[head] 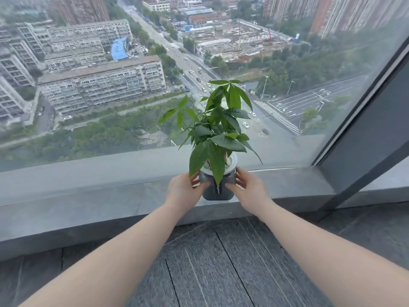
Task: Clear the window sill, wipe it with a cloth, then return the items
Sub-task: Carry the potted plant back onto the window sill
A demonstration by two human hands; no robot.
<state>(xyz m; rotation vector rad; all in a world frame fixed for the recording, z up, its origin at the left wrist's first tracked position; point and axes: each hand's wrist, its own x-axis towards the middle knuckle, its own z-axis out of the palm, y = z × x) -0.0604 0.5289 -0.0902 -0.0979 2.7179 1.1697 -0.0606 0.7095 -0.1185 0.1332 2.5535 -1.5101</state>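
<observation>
A leafy green plant in a grey ribbed pot [218, 187] with a white rim stands near the front edge of the grey stone window sill [88, 202]. My left hand [184, 189] grips the pot's left side, thumb across its front. My right hand [247, 187] grips the right side the same way. A dark label hangs down the pot's front. I cannot tell whether the pot's base touches the sill. No cloth is in view.
A large glass pane [110, 85] rises behind the sill, with a dark slanted frame post [365, 138] at the right. Dark grey carpet tiles [210, 262] cover the floor below the sill.
</observation>
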